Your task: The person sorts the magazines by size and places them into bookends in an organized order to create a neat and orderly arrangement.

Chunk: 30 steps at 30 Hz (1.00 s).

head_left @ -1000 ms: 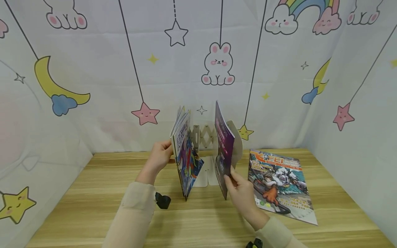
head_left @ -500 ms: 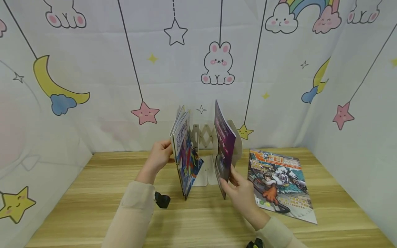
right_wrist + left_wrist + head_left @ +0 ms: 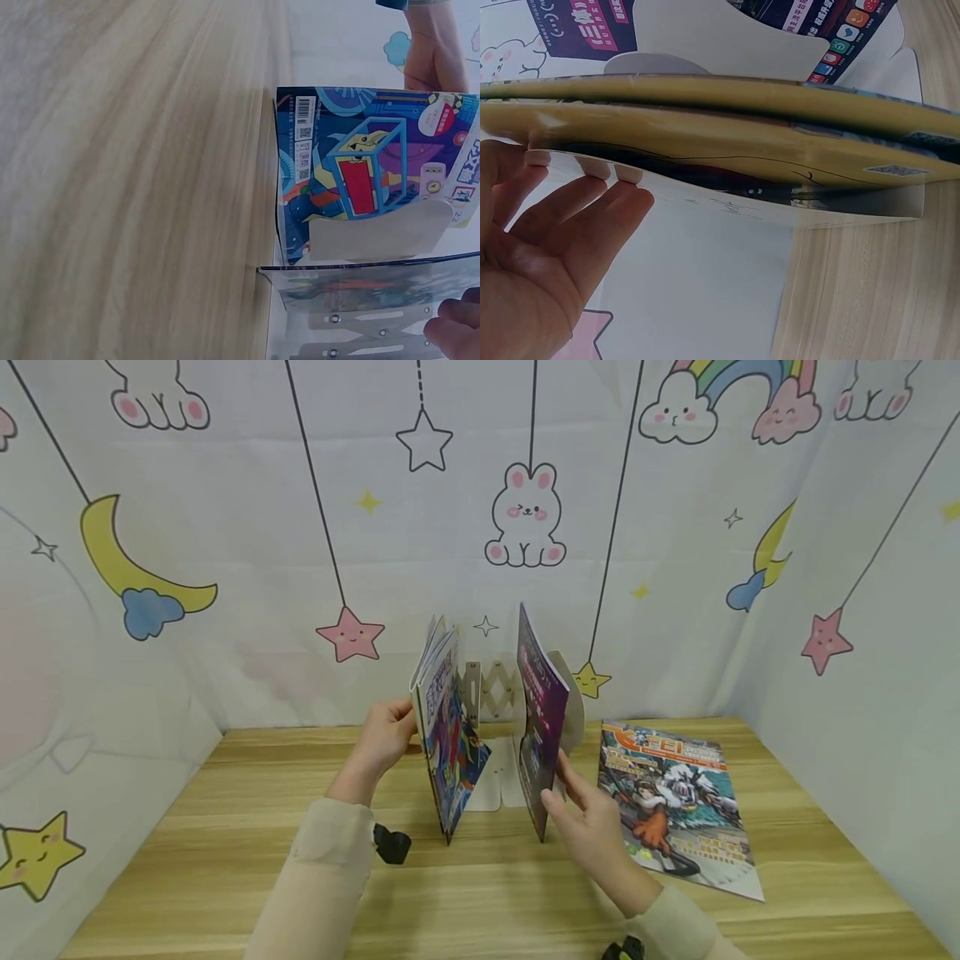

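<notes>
In the head view, several magazines with a blue cartoon cover point(image 3: 450, 743) stand upright left of centre. My left hand point(image 3: 386, 735) touches their outer left side. The left wrist view shows those fingertips point(image 3: 634, 196) against a pale cover sheet point(image 3: 735, 206). A thin purple magazine point(image 3: 546, 710) stands upright at right of centre. My right hand point(image 3: 596, 827) is beside its near edge, thumb tip right at that edge. In the right wrist view, its fingertips point(image 3: 450, 330) lie on one side of the magazine. A beige metal expandable bookend point(image 3: 495, 689) stands behind and between the magazines.
Another magazine point(image 3: 678, 806), with an orange-lettered title, lies flat on the wooden table point(image 3: 247, 860) to the right. Behind the table hangs a white cartoon-print curtain point(image 3: 262, 527).
My right thumb has drawn back from the purple magazine's face to its near edge, and the hand has shifted slightly right. The left hand and its magazines have stayed put.
</notes>
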### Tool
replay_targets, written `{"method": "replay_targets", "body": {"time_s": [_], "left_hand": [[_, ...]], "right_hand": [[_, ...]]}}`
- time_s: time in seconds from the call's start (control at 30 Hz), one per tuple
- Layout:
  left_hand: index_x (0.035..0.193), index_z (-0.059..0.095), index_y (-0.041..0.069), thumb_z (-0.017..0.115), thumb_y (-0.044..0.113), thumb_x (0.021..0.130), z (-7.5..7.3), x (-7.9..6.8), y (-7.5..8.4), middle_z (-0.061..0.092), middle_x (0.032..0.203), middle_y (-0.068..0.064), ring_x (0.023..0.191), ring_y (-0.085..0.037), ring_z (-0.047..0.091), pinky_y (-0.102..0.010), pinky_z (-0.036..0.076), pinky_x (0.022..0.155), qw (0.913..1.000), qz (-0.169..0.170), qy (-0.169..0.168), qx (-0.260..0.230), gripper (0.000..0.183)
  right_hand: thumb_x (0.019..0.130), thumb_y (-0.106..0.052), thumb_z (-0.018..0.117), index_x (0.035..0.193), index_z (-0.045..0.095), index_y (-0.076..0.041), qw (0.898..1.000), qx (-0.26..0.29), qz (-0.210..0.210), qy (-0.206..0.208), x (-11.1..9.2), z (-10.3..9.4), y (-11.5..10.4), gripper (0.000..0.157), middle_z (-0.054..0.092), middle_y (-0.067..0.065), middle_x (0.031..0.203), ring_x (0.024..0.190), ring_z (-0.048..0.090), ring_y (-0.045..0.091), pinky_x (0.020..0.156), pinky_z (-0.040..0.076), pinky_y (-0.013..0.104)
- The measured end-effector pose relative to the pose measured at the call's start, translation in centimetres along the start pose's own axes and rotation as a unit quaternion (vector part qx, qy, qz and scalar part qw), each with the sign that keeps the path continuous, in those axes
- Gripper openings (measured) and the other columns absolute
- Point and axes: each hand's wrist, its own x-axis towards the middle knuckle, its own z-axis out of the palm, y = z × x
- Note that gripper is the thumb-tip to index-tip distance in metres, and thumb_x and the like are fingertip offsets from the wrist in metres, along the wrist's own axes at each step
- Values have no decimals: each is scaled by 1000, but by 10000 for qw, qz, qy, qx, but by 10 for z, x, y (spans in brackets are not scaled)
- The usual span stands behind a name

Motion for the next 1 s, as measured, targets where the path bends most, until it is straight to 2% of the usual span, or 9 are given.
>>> {"method": "replay_targets", "body": {"time_s": [0.07,0.17,0.3,0.4,0.57,0.67,0.83,0.87,1.0], "left_hand": [[118,65,0,46,26,100,0,0,0,67,105,-16,80,-7,62,-39,58,74,10000,1,15,-2,36],[117,65,-1,47,26,100,0,-1,0,67,101,-13,79,-7,62,-39,58,73,10000,-5,19,-64,36],[116,65,-2,47,25,100,0,-1,0,67,98,-12,78,-7,61,-39,58,73,9999,-4,-9,-108,36],[118,64,-1,46,26,100,0,-1,0,66,103,-15,80,-8,62,-39,58,74,10000,8,-30,-47,37],[120,64,2,45,28,101,0,-1,1,65,110,-18,84,-9,62,-39,58,74,10000,17,-52,45,37],[119,65,2,44,28,101,0,-2,1,66,108,-18,84,-10,63,-39,58,75,10000,29,-59,43,37],[118,65,1,45,27,101,0,-2,1,66,107,-17,82,-12,63,-43,57,76,10000,-4,-41,-7,37],[118,64,1,45,27,101,0,-2,1,66,106,-17,82,-11,63,-42,57,76,10000,7,-52,15,37],[118,65,1,45,27,101,0,-2,0,66,107,-18,82,-9,62,-41,57,77,10000,-9,-34,69,37]], "right_hand": [[91,-11,59,141,42,-4,9999,-144,32,-33,0,-2,0,53,51,13,136,121,53,24,93,49,34],[93,-11,54,141,42,-2,9995,-314,-8,-3,-1,-5,1,50,52,15,135,119,54,27,93,50,36],[96,-7,46,139,43,2,9987,-402,-175,268,-1,-9,3,45,55,20,131,117,55,33,92,48,18],[98,-8,42,138,44,3,9978,-478,-21,468,-1,-12,4,41,56,21,131,119,54,34,92,33,0],[101,-16,42,138,44,3,9960,-613,453,462,2,-19,4,41,53,22,134,120,54,34,94,49,28],[100,-20,45,139,43,3,9942,-757,680,357,4,-22,7,44,50,22,136,121,53,34,93,49,46],[98,-28,51,140,42,2,9857,-1274,1100,27,9,-26,10,52,43,20,143,127,47,37,101,42,51],[97,-29,52,140,41,2,9835,-1365,1186,-66,9,-26,10,54,42,20,145,120,53,37,97,45,50],[94,-28,56,141,39,2,9766,-1605,1381,-370,13,-29,13,59,40,21,146,115,55,39,88,47,48]]}}
